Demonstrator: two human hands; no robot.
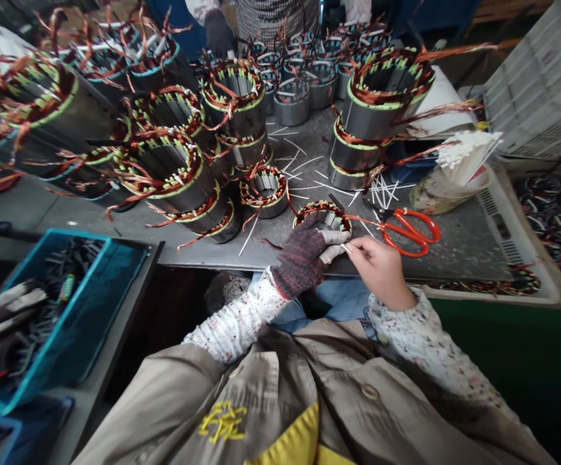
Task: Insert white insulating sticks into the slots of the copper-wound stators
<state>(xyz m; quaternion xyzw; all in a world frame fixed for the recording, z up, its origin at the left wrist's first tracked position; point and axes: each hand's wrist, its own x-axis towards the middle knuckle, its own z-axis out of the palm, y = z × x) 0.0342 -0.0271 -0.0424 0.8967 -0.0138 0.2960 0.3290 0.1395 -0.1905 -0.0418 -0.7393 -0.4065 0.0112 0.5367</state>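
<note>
My left hand [304,253], in a dark knitted glove, grips a small motor stator [323,216] with copper windings at the near edge of the grey workbench [459,242]. My bare right hand [381,266] is closed in a pinch on a thin white sleeve [346,248] right beside the stator and the gloved fingertips. Red-handled scissors [408,230] lie on the bench just right of my hands.
Many wound stators [168,165] stand in stacks across the bench, a tall stack [374,113] at right. A bag of white sleeves [454,171] sits right of the scissors. A blue bin [74,310] is at left. Another person's gloved hand [218,32] works at the far side.
</note>
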